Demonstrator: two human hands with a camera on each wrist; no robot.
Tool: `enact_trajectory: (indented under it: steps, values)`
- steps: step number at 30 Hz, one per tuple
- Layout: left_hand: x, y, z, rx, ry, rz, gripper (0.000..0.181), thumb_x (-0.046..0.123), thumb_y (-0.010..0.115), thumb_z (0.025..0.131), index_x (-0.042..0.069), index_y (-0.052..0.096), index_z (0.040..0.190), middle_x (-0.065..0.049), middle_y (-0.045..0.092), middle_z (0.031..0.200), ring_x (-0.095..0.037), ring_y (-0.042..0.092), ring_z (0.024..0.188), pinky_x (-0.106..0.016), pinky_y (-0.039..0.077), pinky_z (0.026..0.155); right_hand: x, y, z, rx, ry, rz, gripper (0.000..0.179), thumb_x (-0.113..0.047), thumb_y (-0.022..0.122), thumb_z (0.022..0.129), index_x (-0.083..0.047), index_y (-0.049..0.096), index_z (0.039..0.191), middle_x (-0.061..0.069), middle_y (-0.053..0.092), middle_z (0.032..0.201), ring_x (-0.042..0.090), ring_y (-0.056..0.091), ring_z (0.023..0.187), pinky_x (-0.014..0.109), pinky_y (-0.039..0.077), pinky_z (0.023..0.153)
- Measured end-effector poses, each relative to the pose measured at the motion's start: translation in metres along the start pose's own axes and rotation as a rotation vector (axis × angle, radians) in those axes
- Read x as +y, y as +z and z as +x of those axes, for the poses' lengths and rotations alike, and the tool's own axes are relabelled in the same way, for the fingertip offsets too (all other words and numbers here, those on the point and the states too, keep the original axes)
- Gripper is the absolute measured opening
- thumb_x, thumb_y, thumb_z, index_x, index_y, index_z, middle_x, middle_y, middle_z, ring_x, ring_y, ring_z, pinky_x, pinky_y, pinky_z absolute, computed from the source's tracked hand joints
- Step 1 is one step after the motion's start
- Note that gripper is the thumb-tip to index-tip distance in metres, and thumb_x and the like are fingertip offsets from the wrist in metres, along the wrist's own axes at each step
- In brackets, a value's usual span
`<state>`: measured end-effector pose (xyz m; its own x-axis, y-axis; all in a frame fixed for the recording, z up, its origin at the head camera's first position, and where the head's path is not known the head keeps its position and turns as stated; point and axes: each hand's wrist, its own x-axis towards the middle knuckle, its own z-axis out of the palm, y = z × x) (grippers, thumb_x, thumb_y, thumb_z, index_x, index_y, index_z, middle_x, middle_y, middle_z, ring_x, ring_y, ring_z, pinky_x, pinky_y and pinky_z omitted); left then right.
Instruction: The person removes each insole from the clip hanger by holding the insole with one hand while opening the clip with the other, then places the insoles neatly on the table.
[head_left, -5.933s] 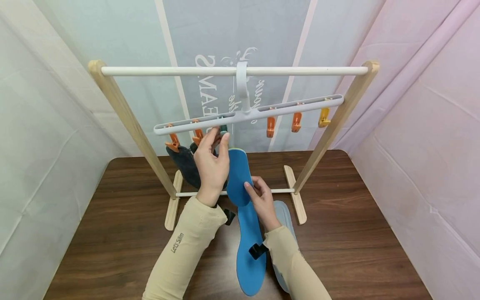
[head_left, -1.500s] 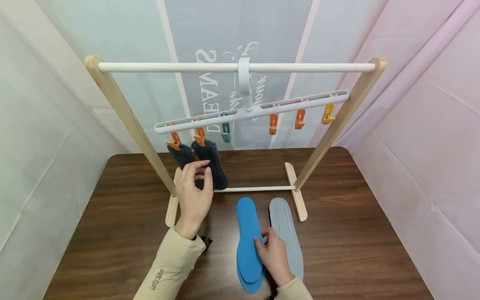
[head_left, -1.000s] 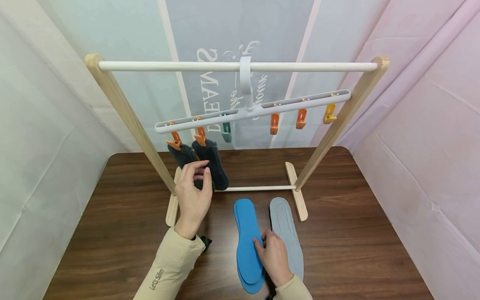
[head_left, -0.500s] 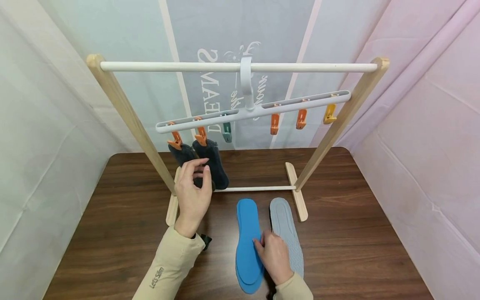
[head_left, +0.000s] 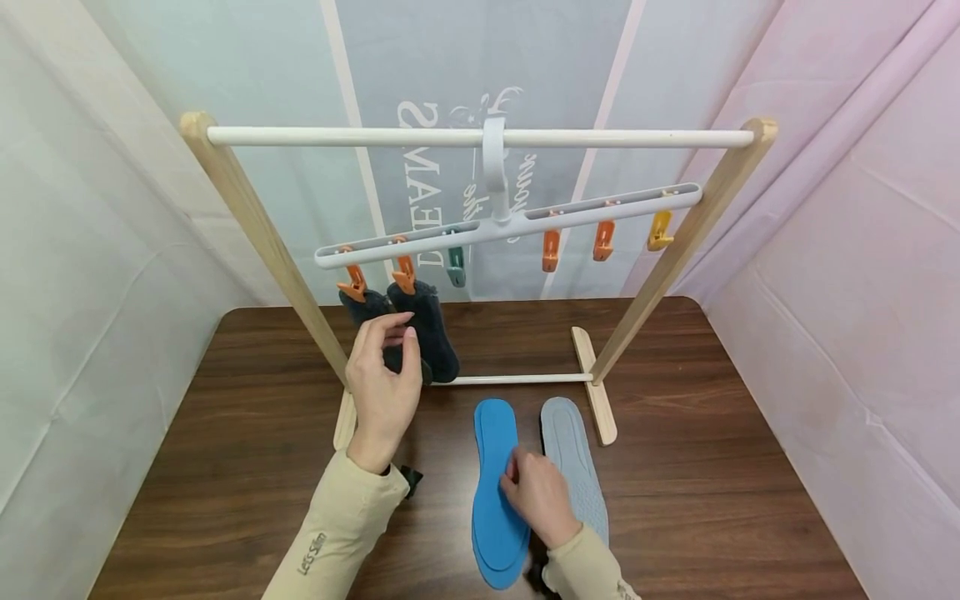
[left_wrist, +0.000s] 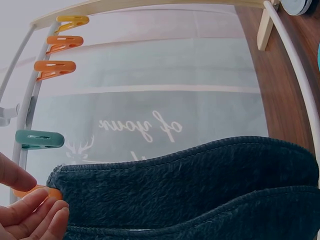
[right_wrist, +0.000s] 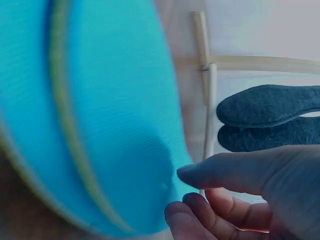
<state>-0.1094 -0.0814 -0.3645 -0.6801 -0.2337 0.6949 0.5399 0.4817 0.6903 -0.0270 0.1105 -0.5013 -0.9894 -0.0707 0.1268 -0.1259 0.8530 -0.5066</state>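
My left hand [head_left: 382, 379] hovers, fingers loosely bent and holding nothing, in front of two dark fuzzy insoles [head_left: 432, 333]. The insoles hang by orange clips [head_left: 404, 273] from the white hanger [head_left: 501, 231]; the left one is partly hidden behind the hand. My right hand [head_left: 543, 496] is over the right edge of two stacked blue insoles [head_left: 495, 429] on the table. In the right wrist view its thumb and fingers stand apart, with nothing between them, near the end of the top blue insole [right_wrist: 120, 100].
A grey insole [head_left: 572, 437] lies right of the blue pair, partly under the right forearm. A green clip [head_left: 456, 267], two orange clips [head_left: 551, 248] and a yellow clip [head_left: 660, 231] hang with nothing in them. The wooden rack [head_left: 652, 258] stands on the brown table [head_left: 697, 483].
Earlier my left hand was at the green clip while my right held up a blue insole. That insole now lies on the other; my right fingers have just left its edge.
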Motion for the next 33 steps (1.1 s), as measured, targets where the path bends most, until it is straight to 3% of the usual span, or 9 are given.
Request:
enact_trajectory:
  steps: [7,15,20,26,33]
  values:
    - [0.005,-0.002,0.006,0.026,0.007,0.007,0.016,0.004,0.058,0.091,-0.002,0.067,0.104,-0.014,0.065,0.1,-0.027,0.062,0.087,-0.029,0.051,0.078,-0.008,-0.001,0.019,0.037,-0.082,0.232,0.016,-0.006,0.072,0.081,-0.013,0.06,0.074,-0.006,0.054,0.066,0.002,0.048,0.058,0.017,0.042,0.052]
    - [0.007,-0.004,0.01,0.039,0.013,-0.001,0.017,0.003,0.058,0.091,-0.002,0.066,0.105,-0.014,0.065,0.101,-0.027,0.062,0.088,-0.027,0.05,0.079,-0.02,-0.005,0.042,0.123,-0.116,0.522,0.006,-0.008,0.068,0.087,-0.009,0.065,0.092,0.0,0.065,0.083,0.011,0.062,0.074,0.023,0.054,0.065]
    - [0.008,-0.005,0.011,0.04,0.014,0.005,0.017,0.003,0.059,0.091,-0.001,0.067,0.105,-0.014,0.065,0.101,-0.027,0.062,0.088,-0.027,0.05,0.079,-0.028,-0.008,0.055,0.133,-0.125,0.58,0.013,-0.013,0.067,0.09,-0.006,0.065,0.101,0.003,0.067,0.093,0.016,0.064,0.083,0.025,0.055,0.071]
    - [0.008,-0.005,0.013,0.039,0.015,0.004,0.017,0.003,0.059,0.091,-0.002,0.066,0.105,-0.013,0.065,0.102,-0.027,0.062,0.089,-0.028,0.05,0.079,-0.036,-0.01,0.067,0.104,-0.108,0.643,0.024,-0.018,0.066,0.092,-0.008,0.062,0.114,0.007,0.065,0.109,0.02,0.065,0.096,0.038,0.055,0.081]
    - [0.008,-0.006,0.015,0.039,0.017,0.005,0.017,0.003,0.058,0.091,-0.002,0.066,0.106,-0.014,0.065,0.102,-0.027,0.062,0.089,-0.03,0.05,0.08,-0.043,-0.008,0.079,0.118,-0.14,0.695,0.033,-0.018,0.066,0.092,-0.006,0.058,0.122,0.011,0.062,0.117,0.024,0.062,0.105,0.043,0.053,0.088]
